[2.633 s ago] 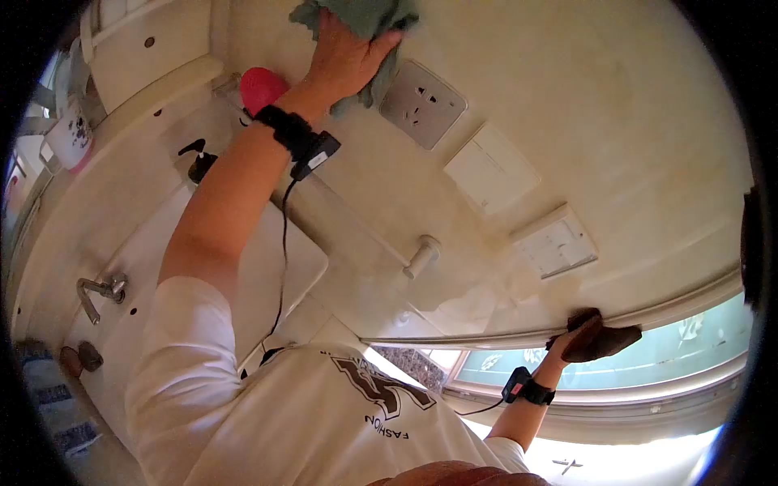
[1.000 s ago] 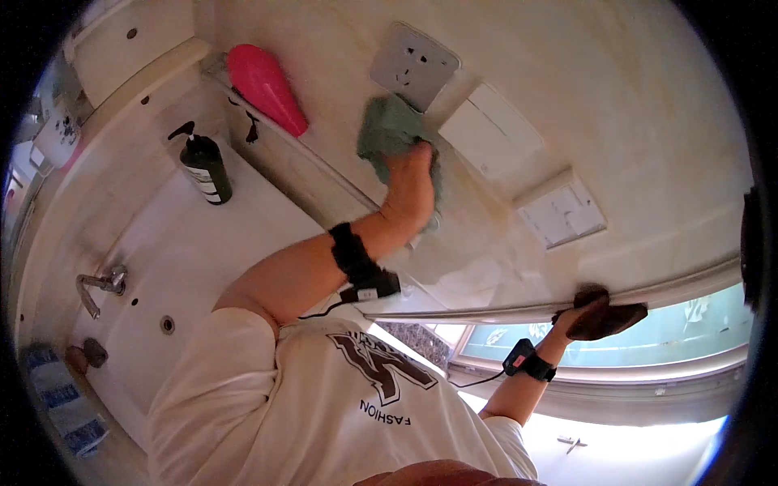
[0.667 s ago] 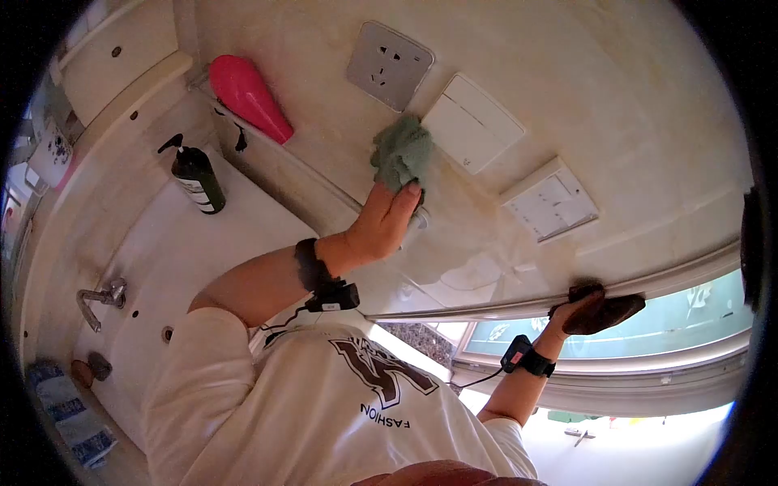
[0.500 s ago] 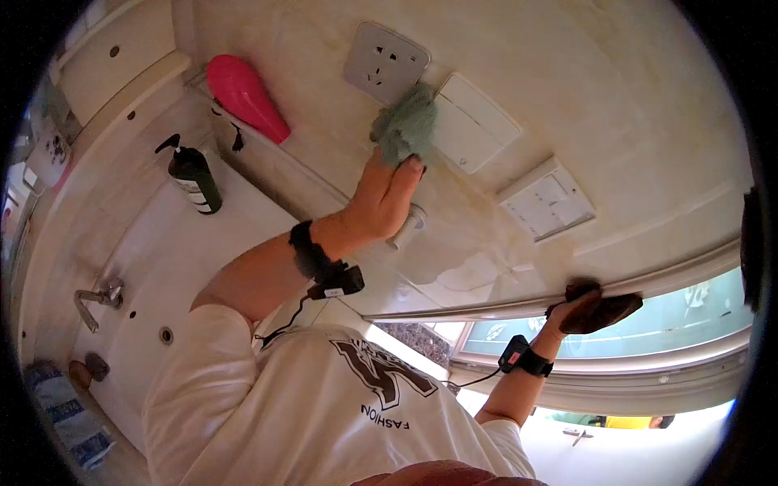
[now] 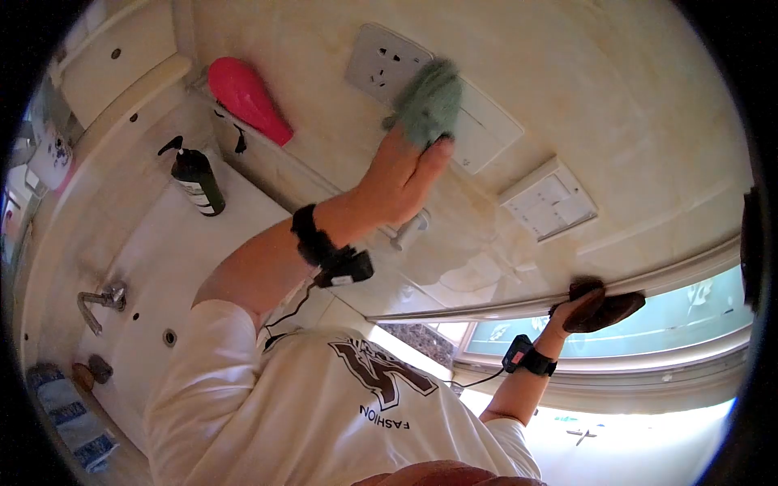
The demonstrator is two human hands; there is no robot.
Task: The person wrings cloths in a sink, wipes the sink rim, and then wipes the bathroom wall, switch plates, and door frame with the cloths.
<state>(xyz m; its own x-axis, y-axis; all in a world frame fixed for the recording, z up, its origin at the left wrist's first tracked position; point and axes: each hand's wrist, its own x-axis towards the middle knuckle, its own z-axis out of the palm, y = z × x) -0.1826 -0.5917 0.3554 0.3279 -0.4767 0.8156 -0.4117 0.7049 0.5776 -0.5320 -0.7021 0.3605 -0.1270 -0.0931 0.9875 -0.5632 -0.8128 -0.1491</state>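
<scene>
My left hand is closed on a grey-green cloth, pressing it against the wall. The cloth lies over the right edge of a socket plate and the left part of a wide white switch plate. My right hand, lower right, is at the frame of a glazed panel. Around its fingers is a dark brown, two-lobed thing whose kind I cannot make out; it hides most of the fingers. Both wrists wear black straps with small cabled boxes.
A white control panel is on the wall to the right. A pink hair dryer rests on a narrow ledge at left. Below it are a dark pump bottle, a basin with a tap, and a folded blue-white towel.
My left hand has slid the cloth right and slightly up, from the socket plate's lower corner onto the switch plate. My right hand stays in about the same place.
</scene>
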